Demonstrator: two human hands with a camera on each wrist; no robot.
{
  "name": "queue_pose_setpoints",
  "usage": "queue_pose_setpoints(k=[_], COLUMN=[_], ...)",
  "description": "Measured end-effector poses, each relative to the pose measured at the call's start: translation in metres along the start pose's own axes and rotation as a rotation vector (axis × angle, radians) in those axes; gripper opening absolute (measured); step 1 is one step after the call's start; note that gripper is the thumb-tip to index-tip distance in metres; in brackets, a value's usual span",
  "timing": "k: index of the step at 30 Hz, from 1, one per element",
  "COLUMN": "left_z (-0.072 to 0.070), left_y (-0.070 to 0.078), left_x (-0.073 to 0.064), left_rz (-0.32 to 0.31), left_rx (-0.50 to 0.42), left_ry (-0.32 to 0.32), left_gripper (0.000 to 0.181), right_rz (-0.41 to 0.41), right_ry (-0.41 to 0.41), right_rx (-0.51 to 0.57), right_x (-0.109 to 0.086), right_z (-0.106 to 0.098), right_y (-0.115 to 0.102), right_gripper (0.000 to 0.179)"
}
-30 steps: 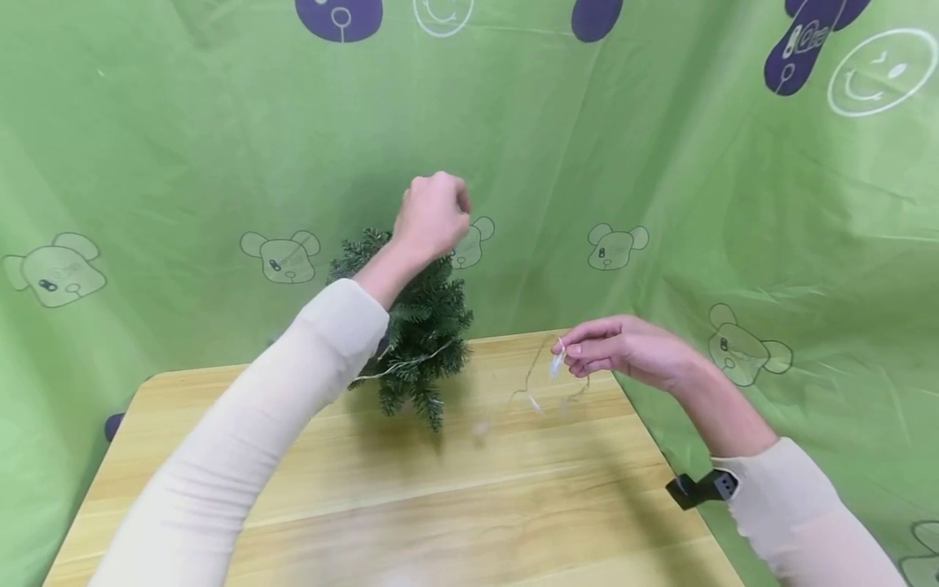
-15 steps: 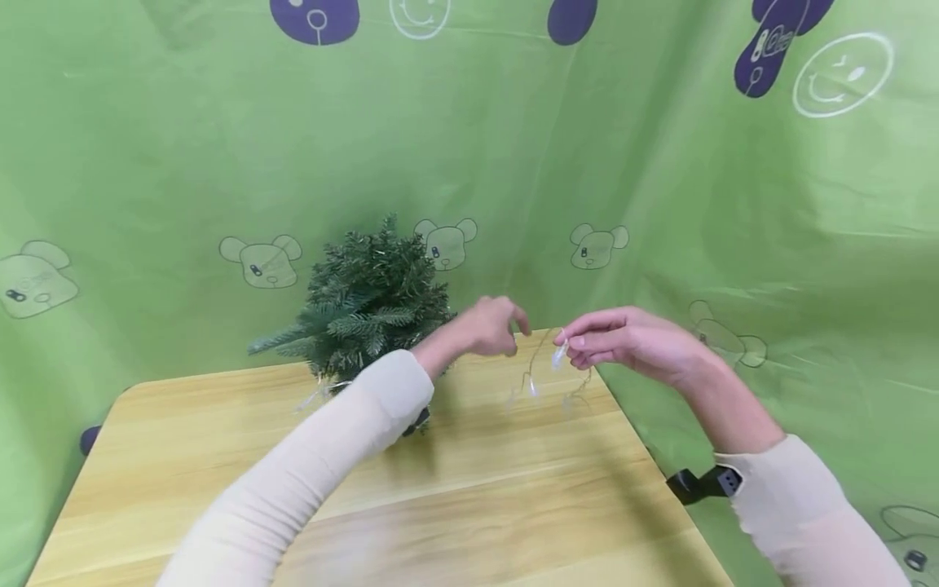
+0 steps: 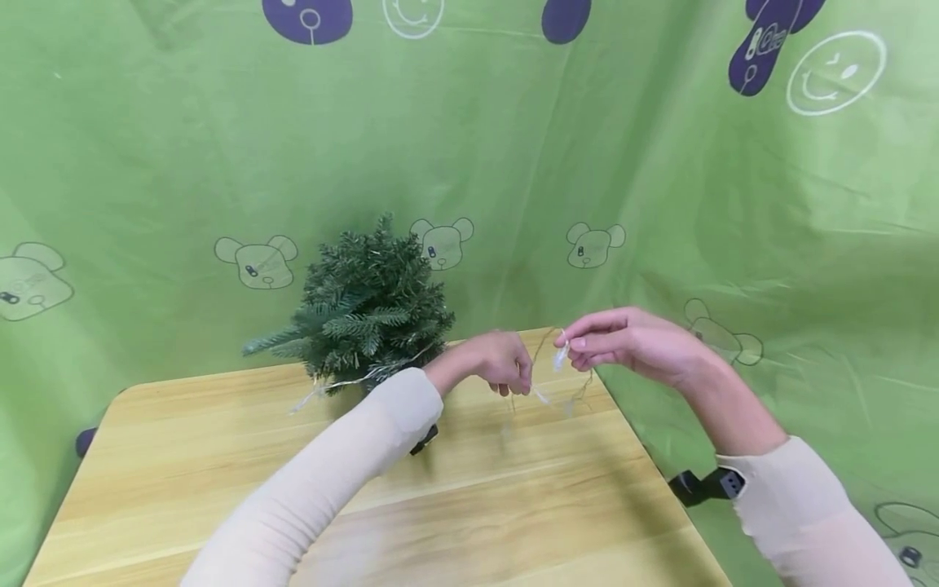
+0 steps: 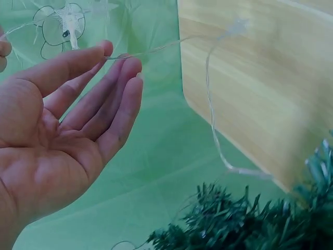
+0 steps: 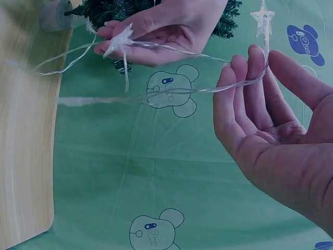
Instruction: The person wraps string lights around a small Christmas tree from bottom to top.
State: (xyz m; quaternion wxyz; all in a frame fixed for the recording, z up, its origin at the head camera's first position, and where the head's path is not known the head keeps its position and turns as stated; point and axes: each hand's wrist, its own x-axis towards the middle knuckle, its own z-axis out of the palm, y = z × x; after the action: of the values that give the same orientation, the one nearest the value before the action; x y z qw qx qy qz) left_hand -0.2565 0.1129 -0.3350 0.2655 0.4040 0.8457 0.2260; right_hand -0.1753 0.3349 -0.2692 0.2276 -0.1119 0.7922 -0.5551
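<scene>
one clear string (image 5: 208, 90), slim, with at least two stars (image 5: 263, 22), spans two hands above the far right of the table (image 3: 469, 514); left hand (image 3: 504, 363) and right hand (image 3: 634, 349) each pinch it, fingertips together. one tree (image 3: 370, 314) (green, bushy) stands left.

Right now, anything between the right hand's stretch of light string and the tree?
Yes: in the head view, the left hand stands between the right hand and the tree, holding the light string too. Nothing else visible blocks it.
</scene>
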Motion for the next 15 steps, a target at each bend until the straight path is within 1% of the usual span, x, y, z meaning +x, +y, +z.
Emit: queue_pose_setpoints(k=[2, 3, 5, 7, 10, 13, 15], left_z=[-0.006, -0.011, -0.025, -0.044, -0.076, -0.106, -0.122], left_y=[0.002, 0.002, 0.004, 0.005, 0.011, 0.019, 0.027], left_x=[-0.001, -0.001, -0.003, -0.007, -0.018, -0.033, -0.041], left_rz=[-0.033, -0.046, -0.080, -0.101, -0.105, -0.098, -0.096], left_rx=[-0.007, -0.013, -0.013, -0.035, -0.090, -0.150, -0.146], left_ry=[0.039, 0.069, 0.151, 0.236, 0.355, 0.446, 0.494], left_gripper=[0.008, 0.010, 0.012, 0.013, 0.012, 0.012, 0.012], right_rz=[-0.001, -0.003, -0.008, -0.008, -0.008, -0.008, -0.007], right_ry=[-0.007, -0.011, -0.023, -0.031, -0.054, -0.083, -0.095], right_rx=[-0.001, -0.002, -0.005, -0.010, -0.034, -0.056, -0.061], right_x=[-0.002, -0.003, -0.005, -0.006, -0.008, -0.008, -0.007], right_z=[0.000, 0.000, 0.000, -0.001, 0.000, 0.001, 0.002], right_y=[-0.001, -0.001, -0.003, -0.004, -0.006, -0.007, -0.007], right_gripper=[0.030, 0.028, 0.027, 0.025, 0.024, 0.023, 0.023])
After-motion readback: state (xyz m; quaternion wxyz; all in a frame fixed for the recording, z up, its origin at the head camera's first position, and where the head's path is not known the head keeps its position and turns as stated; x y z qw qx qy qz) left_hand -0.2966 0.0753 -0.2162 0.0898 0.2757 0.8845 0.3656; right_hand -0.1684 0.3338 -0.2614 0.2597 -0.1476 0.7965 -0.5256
